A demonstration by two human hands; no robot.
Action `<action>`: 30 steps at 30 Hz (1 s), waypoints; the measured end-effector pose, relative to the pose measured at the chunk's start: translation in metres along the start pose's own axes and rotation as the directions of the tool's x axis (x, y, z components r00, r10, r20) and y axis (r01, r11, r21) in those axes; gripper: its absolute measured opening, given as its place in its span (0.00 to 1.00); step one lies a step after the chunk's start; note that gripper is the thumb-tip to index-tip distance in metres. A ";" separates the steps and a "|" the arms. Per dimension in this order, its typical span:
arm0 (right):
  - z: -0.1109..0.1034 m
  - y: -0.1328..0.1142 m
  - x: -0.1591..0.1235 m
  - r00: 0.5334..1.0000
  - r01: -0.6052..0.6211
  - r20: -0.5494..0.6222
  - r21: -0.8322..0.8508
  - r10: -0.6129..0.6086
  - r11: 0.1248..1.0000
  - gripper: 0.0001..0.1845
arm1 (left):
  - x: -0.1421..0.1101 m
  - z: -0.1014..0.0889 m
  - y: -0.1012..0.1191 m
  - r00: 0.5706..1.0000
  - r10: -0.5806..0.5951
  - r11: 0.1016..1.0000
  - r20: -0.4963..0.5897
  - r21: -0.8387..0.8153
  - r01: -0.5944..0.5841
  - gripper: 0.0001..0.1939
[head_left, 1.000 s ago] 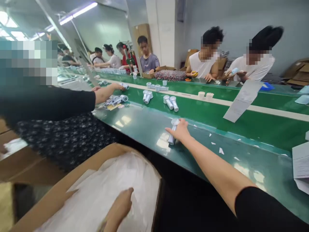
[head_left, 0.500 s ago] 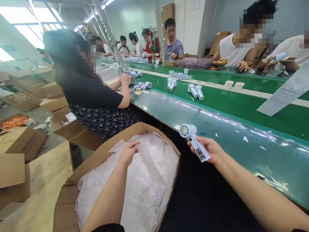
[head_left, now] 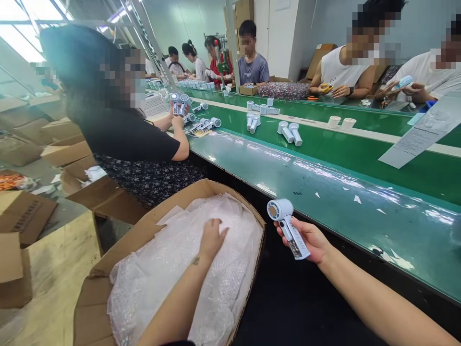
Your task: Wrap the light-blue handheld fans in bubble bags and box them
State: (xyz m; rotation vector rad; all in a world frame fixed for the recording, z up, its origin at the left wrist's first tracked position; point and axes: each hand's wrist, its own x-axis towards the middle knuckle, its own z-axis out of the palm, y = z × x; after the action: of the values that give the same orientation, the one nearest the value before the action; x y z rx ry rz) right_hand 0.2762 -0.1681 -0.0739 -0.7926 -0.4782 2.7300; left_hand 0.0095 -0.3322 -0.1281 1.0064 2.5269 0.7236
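My right hand grips a pale blue handheld fan by its handle, held in the air just off the near edge of the green conveyor table. The fan's round head points up and left. My left hand lies with fingers spread on the clear bubble wrap that fills an open cardboard box in front of me. Nothing is held in the left hand.
A person in a black top sits to my left, holding fans at the belt. More pale fans and white cups lie on the belt. Several other people work across it. Cardboard boxes stand on the floor at left.
My right hand lifted the fan off the table and drew it back toward me, now slightly lower. My left hand went from pinching the bubble wrap to lying flat on it.
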 end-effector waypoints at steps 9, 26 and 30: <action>0.000 0.009 0.003 0.998 -0.037 -0.058 -0.044 0.034 0.998 0.14 | -0.019 0.081 0.034 0.983 -0.095 0.995 0.157 0.001 0.096 0.06; 0.023 -0.004 -0.002 0.958 -0.087 0.197 -0.490 0.208 0.867 0.25 | -0.043 0.001 0.114 0.982 -0.057 0.493 0.181 -0.850 0.185 0.13; 0.019 -0.013 -0.016 0.966 0.001 0.230 -0.466 0.120 0.885 0.25 | -0.037 0.000 0.123 0.991 -0.105 0.484 -0.077 -0.875 -0.016 0.16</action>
State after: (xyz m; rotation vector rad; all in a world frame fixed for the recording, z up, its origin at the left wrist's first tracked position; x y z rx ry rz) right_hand 0.2810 -0.1665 -0.0463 -0.5581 -1.2181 2.8211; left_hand 0.1021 -0.2814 -0.0548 0.4910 1.7531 1.8417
